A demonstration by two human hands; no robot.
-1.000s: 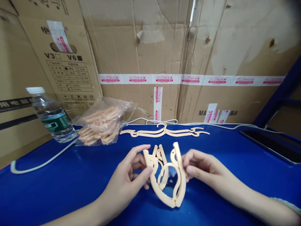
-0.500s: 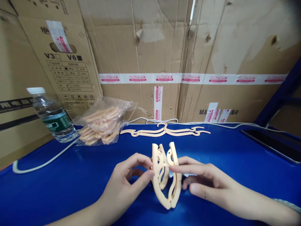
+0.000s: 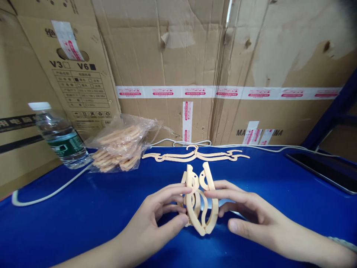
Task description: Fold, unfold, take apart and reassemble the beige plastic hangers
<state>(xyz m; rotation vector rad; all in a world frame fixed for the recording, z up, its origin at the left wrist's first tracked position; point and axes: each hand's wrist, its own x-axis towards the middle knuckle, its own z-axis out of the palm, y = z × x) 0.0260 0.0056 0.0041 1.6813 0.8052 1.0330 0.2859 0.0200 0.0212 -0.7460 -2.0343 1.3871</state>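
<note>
A cream plastic folding hanger stands folded in a narrow V before me, its joint low and its arm ends up. My left hand is closed on its left side, index fingertip across the front and thumb low beside it. Further cream hanger pieces lie behind that side, partly hidden by my fingers. My right hand has its index finger over the right arm and another finger behind, with the thumb apart from it. Beyond them an unfolded cream hanger lies flat.
A clear plastic bag of several hanger pieces lies at the left, beside a tilted water bottle. A white cable runs along the table. At the right lies a dark phone. Cardboard walls the back.
The folded hanger has turned and risen slightly, its lower joint farther from me. More pieces now show at its left. My left index finger has moved across its front.
</note>
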